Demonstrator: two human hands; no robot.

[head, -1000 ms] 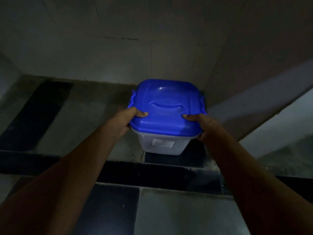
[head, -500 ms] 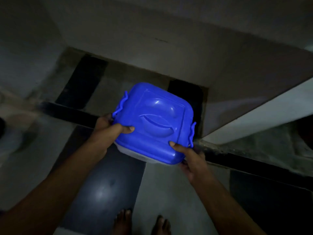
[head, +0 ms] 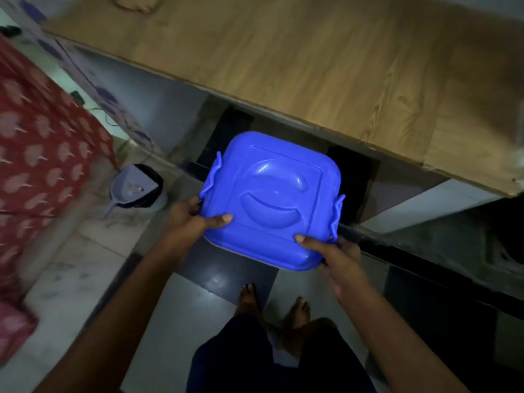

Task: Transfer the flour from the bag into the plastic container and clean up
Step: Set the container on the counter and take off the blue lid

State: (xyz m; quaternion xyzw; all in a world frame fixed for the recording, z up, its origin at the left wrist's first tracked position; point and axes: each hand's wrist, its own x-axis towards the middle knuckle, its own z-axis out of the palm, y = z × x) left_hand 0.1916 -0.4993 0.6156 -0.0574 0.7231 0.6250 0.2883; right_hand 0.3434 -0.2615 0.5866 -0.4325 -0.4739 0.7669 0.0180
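since a second ago the plastic container (head: pixel 272 199) has come off the dark floor recess where it stood against the wall and now hangs clear between my two hands, with a wooden counter (head: pixel 326 66) in view above and beyond them. my left hand (head: pixel 192 219) grips the near left corner, thumb curled over the blue lid (head: pixel 283 177), fingers hidden beneath. my right hand (head: pixel 337 253) grips the near right corner the same way, thumb on top, just beside the side latch (head: pixel 337 214). lid appears seated; both latches look unfastened, though i cannot confirm. judgement: fetching stage only, no flour moved and no bag in sight. room: the counter edge runs close past the far side of the container, so a lift straight up risks clipping its underside; draw back toward my body first. open floor lies below my hands, my bare feet (head: pixel 272 304) directly under. a dustpan (head: pixel 127 188) stands well left of my left hand, beside a red patterned cloth (head: pixel 42 143).
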